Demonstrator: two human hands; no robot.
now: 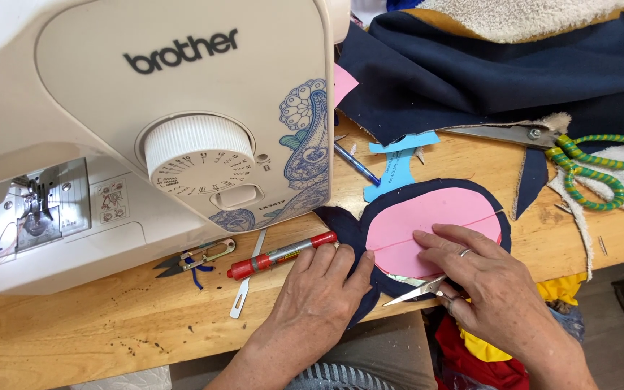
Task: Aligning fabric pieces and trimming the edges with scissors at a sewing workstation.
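Left hand (323, 285) flat on navy fabric (352, 231), fingers loosely spread, thumb tip at edge of pink pattern (427, 227); holding nothing, just pressing down. Right hand (492, 278) fingers extended and close together, pressing on pink pattern's lower right; small scissors (419, 290) held under the palm, blades pointing left past table (110, 325) edge. Ring on one right finger.

Pink pattern: oval, lying on top of navy fabric near front edge of table, navy showing all round as a border. Blue paper piece (397, 165) just behind it, touching the navy edge.

Red marker (279, 256) just left of left hand, near fingertips, not touched. Thread snips (193, 260) and a seam ripper (247, 285) further left, in front of sewing machine (146, 108). Blue pen (355, 163) beside machine. Big shears (565, 155) with green-yellow wrapped handles at right rear, on more navy cloth (485, 72).
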